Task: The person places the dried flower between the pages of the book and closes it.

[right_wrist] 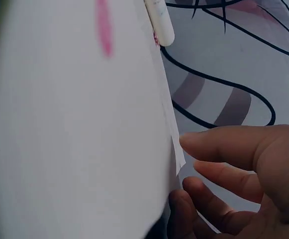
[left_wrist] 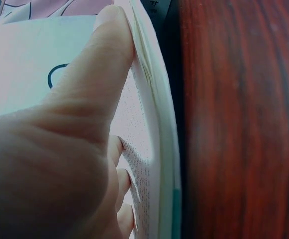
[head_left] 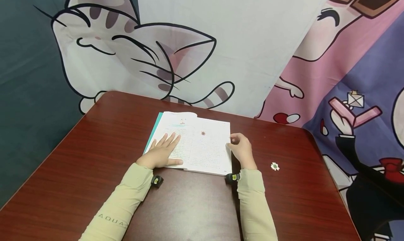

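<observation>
"One book [head_left: 208,158] was noted. Where did it lie?"

"Open on the table [head_left: 189,206], toward the far edge. Its teal cover [head_left: 153,131] showed along the left side."

"Condition of the left hand [head_left: 160,154]?"

"Flat on the left page [head_left: 183,150], fingers spread, grasping nothing. The thumb rested along the page's near edge."

"And the right hand [head_left: 241,150]?"

"Positioned at the outer edge of the right page [head_left: 214,139], fingers bent, thumb at the paper. Whether it pinched a sheet, I could not tell."

"Flowers?"

"Two. The small reddish flower [head_left: 203,133] lay on the right page, toward the top. The white flower [head_left: 275,166] lay on the table, right of the right hand, apart from the book."
</observation>
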